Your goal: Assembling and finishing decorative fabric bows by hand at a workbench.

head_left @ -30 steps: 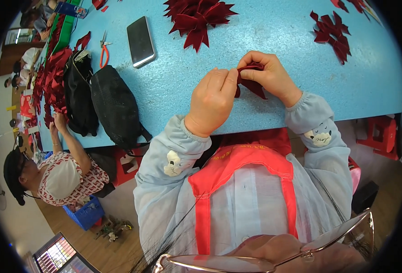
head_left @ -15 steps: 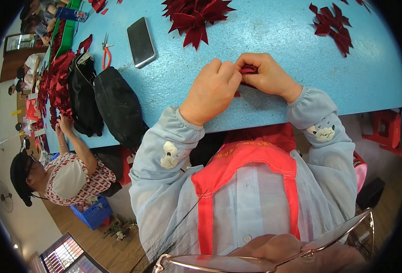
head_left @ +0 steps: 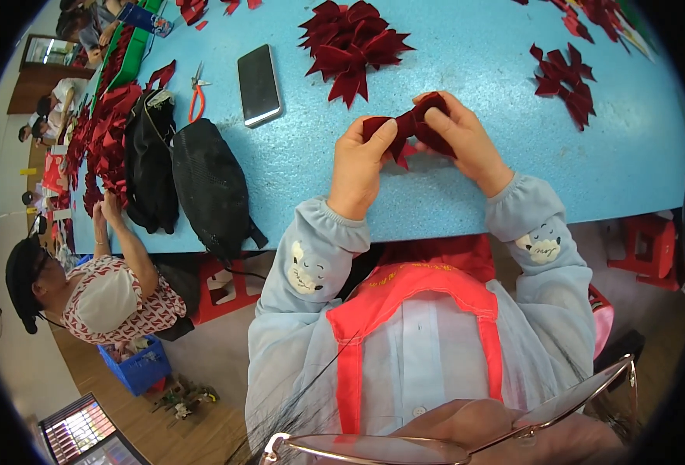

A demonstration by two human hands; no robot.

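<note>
A dark red velvet bow [head_left: 409,124] is held between my two hands above the near side of the blue table [head_left: 466,200]. My left hand [head_left: 360,159] pinches its left loop, thumb on top. My right hand [head_left: 466,139] grips the right loop, with the thumb pressed on the fabric and the fingers behind it. Pointed tails hang below the knot. Beyond my hands lies a pile of finished-looking red bows [head_left: 350,50]. A smaller cluster of bows [head_left: 564,84] rests to the right.
Left of my hands lie a smartphone [head_left: 259,85], red-handled pliers [head_left: 196,97] and black bags [head_left: 210,186]. A long heap of red fabric pieces [head_left: 110,139] runs beside a green tray [head_left: 134,54]. A co-worker [head_left: 113,298] sits at the left, hands at the heap.
Both hands have turned and spread apart, so the bow, mostly hidden before, now shows fully. The view has shifted slightly, with the table things appearing lower and further right.
</note>
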